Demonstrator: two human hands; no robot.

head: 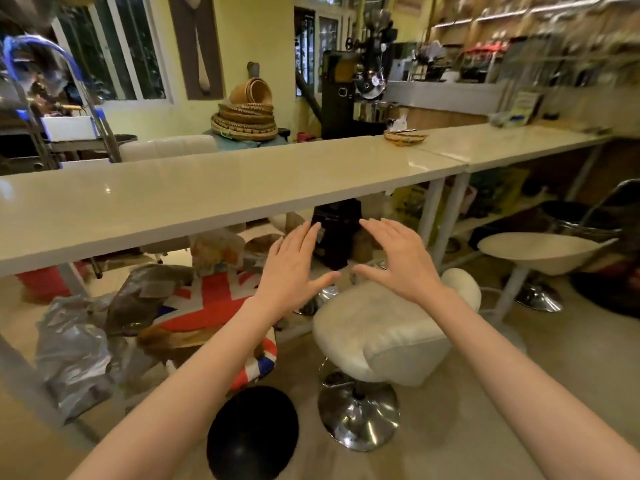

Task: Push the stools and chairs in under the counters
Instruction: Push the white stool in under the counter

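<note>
A white padded swivel stool on a chrome base stands in front of the long white counter, its seat just short of the counter's front edge. Left of it a stool with a Union Jack cushion sits partly under the counter. A white round stool stands at the right, by the second counter. My left hand and my right hand hover side by side above the white padded stool, fingers spread, palms down, holding nothing.
A black round base or seat lies on the floor near me. Grey plastic bags and clutter fill the space under the counter at left. White counter legs stand right of the stool. A black chrome chair stands far right. A woven basket rests on the counter.
</note>
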